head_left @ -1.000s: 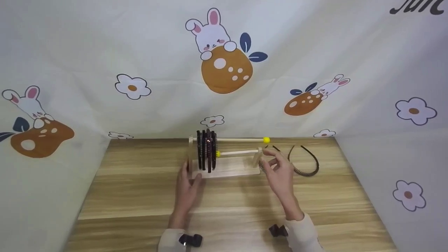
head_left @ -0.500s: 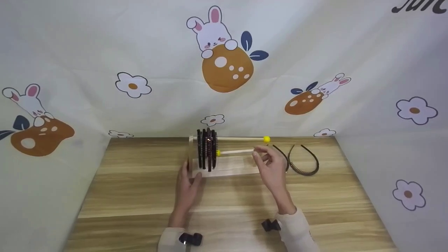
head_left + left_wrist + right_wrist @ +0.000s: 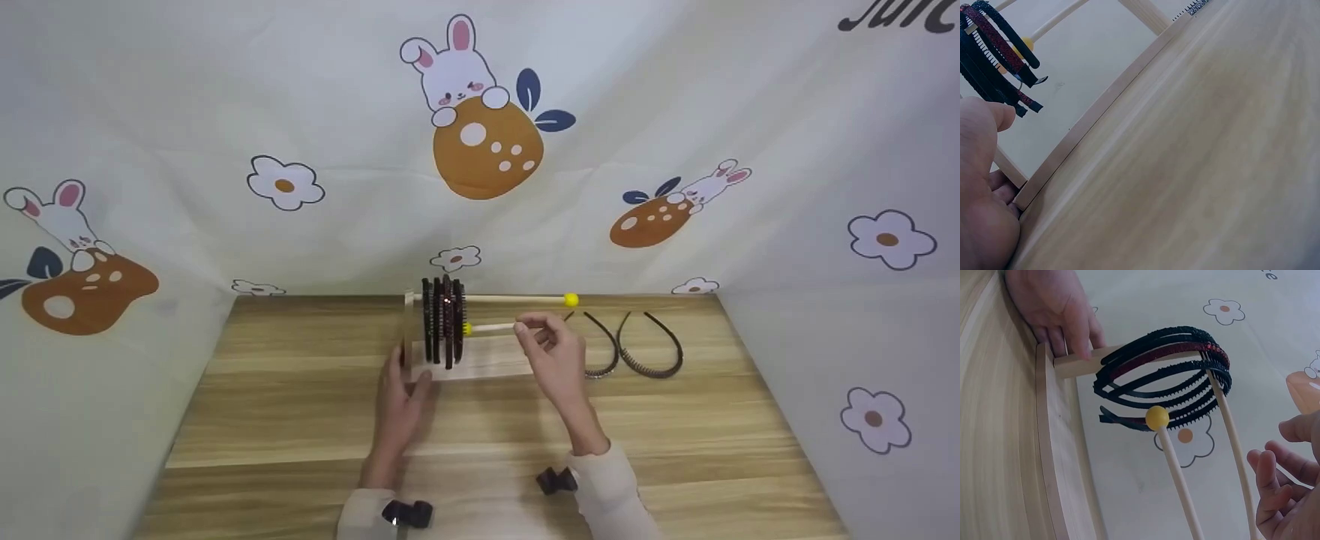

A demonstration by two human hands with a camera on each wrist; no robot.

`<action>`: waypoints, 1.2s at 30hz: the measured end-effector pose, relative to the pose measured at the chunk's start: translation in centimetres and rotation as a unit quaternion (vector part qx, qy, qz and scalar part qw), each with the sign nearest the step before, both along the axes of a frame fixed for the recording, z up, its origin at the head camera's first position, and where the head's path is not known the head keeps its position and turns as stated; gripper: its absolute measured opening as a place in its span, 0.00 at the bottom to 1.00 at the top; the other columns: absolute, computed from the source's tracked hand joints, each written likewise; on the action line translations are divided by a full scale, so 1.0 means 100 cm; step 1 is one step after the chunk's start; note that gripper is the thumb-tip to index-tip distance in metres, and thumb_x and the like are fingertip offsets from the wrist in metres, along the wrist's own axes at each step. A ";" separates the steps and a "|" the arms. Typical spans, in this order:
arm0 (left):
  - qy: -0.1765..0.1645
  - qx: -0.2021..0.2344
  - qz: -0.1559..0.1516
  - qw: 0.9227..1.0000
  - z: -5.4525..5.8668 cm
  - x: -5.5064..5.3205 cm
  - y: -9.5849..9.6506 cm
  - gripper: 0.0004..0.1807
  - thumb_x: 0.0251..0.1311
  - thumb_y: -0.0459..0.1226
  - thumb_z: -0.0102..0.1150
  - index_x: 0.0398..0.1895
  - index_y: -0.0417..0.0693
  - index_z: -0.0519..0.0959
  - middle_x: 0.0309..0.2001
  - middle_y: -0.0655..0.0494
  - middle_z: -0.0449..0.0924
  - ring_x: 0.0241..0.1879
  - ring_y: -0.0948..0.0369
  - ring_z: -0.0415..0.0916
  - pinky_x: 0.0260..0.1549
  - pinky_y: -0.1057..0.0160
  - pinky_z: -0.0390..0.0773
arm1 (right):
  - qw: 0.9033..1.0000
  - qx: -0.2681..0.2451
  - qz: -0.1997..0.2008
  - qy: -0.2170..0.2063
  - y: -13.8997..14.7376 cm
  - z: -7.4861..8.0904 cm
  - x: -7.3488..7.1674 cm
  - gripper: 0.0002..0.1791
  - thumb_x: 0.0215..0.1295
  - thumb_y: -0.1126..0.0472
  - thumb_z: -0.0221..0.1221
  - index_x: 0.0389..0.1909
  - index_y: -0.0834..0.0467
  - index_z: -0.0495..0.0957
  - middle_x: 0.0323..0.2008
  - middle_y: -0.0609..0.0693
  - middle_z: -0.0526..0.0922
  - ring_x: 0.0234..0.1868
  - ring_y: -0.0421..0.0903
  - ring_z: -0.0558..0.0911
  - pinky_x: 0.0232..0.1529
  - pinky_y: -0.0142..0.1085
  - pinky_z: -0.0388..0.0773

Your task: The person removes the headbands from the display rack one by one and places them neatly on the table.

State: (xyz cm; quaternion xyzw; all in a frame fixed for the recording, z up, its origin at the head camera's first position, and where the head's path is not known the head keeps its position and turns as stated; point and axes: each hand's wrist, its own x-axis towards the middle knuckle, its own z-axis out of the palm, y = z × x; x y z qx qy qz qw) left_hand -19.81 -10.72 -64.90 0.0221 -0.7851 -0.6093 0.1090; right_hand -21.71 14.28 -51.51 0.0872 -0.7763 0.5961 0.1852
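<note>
A wooden stand (image 3: 487, 364) has two rods with yellow knobs, one rear rod (image 3: 517, 299) and one front rod (image 3: 495, 327). Several dark headbands (image 3: 448, 322), one with red glitter, hang together on the rear rod near the left upright (image 3: 409, 330). My left hand (image 3: 401, 401) grips the stand's left end, thumb in front and fingers round the upright's edge. Over the stand's right part is my right hand (image 3: 555, 360), hiding the right upright. In the right wrist view its loosely bent fingers (image 3: 1266, 469) hold nothing, beside the rods and apart from the headbands (image 3: 1157, 371).
Two more dark toothed headbands lie to the right: a nearer headband (image 3: 609, 341), partly hidden by my right hand, and a farther headband (image 3: 679, 345). A printed cloth (image 3: 337, 240) rises behind and beside the wood-grain table (image 3: 300, 450).
My right hand has moved left from the right upright along the front rod, uncovering more of the nearer loose headband. The left hand and the hung headbands stay in place.
</note>
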 end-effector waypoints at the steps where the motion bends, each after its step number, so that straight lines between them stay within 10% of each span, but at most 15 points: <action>1: 0.001 -0.001 -0.001 1.000 0.000 0.000 0.000 0.43 0.82 0.43 0.61 0.90 0.42 0.52 0.84 0.31 0.57 0.75 0.32 0.69 0.72 0.28 0.73 | 1.000 -0.006 0.004 -0.003 -0.002 0.000 0.000 0.07 0.75 0.63 0.71 0.47 0.63 0.90 0.40 0.54 0.91 0.31 0.42 0.82 0.33 0.28 0.77; 28: 0.030 0.006 -0.008 0.999 -0.004 0.000 0.000 0.43 0.82 0.43 0.62 0.91 0.47 0.52 0.85 0.33 0.56 0.75 0.31 0.69 0.65 0.31 0.81 | 0.993 -0.074 0.080 -0.052 -0.047 -0.014 -0.014 0.13 0.73 0.67 0.71 0.54 0.69 0.86 0.42 0.57 0.89 0.26 0.38 0.80 0.27 0.26 0.78; 36: 0.031 -0.005 0.001 1.000 -0.003 -0.001 0.000 0.43 0.82 0.40 0.62 0.88 0.35 0.53 0.85 0.28 0.55 0.81 0.29 0.58 0.78 0.25 0.61 | 0.993 -0.068 0.086 -0.044 -0.057 -0.014 -0.014 0.16 0.75 0.66 0.71 0.56 0.71 0.86 0.43 0.61 0.91 0.28 0.39 0.83 0.28 0.28 0.82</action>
